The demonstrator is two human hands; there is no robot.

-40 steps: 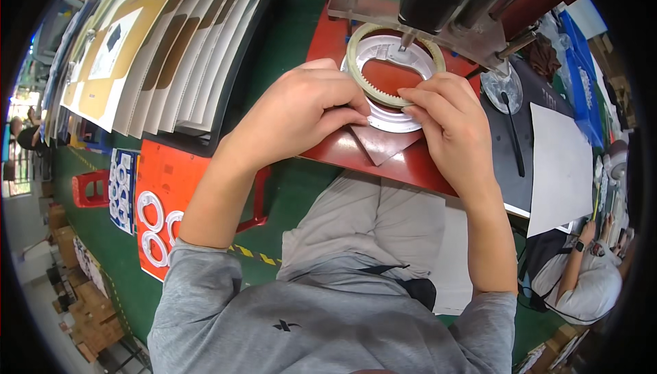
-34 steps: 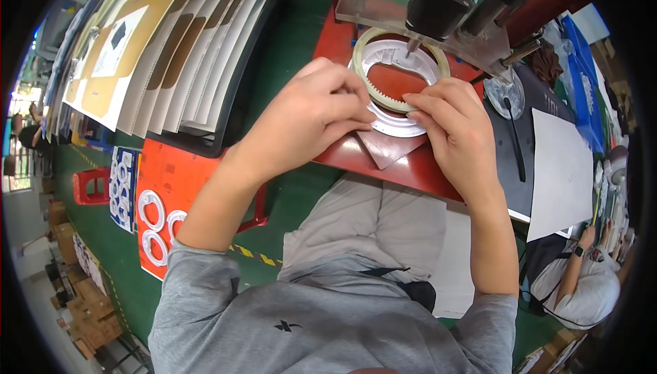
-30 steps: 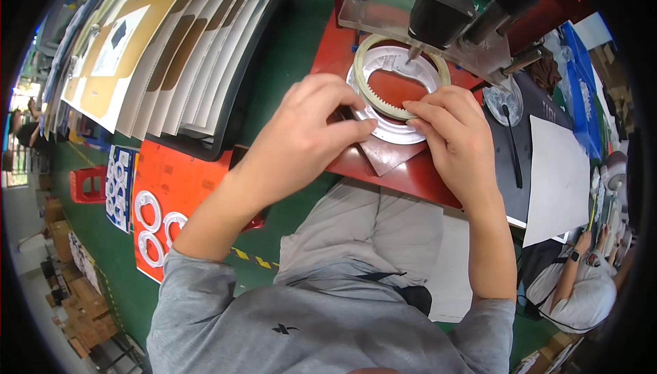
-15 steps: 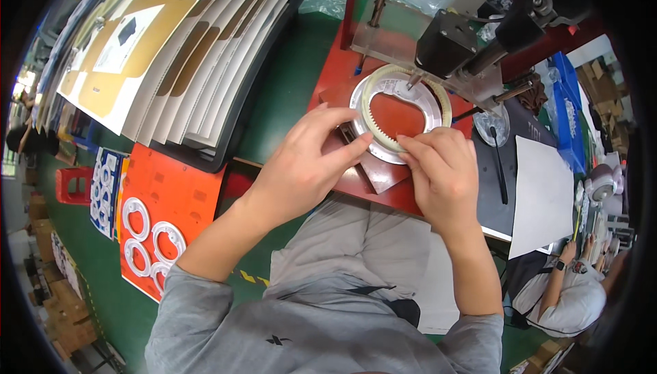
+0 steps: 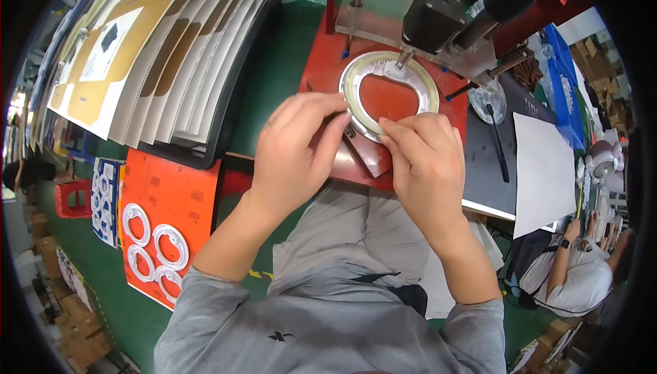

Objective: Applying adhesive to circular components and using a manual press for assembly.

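A white plastic ring [image 5: 431,86] lies flat on a metal block on the red base of a bench press. The pale yellow toothed ring [image 5: 354,90] sits down inside it, roughly concentric with it. At the left edge of the white ring, my left hand [image 5: 294,141] is curled, with thumb and fingertips gripping the rim. My right hand [image 5: 428,162] has its fingers bunched at the near edge, thumb and index fingertips pressed against the rings. My fingertips partly cover the near left rim.
The press head [image 5: 434,18] hangs just beyond the rings. At left, a black tray [image 5: 226,114] holds upright cardboard sheets. Several white rings [image 5: 171,247] lie on an orange board [image 5: 168,189]. Right are a white sheet [image 5: 544,169], a blue bin [image 5: 564,100] and another person [image 5: 571,275].
The yellow toothed ring, tilted and offset above the white ring before, now lies level within it. Both hands stay at the rim, and the whole view has shifted slightly.
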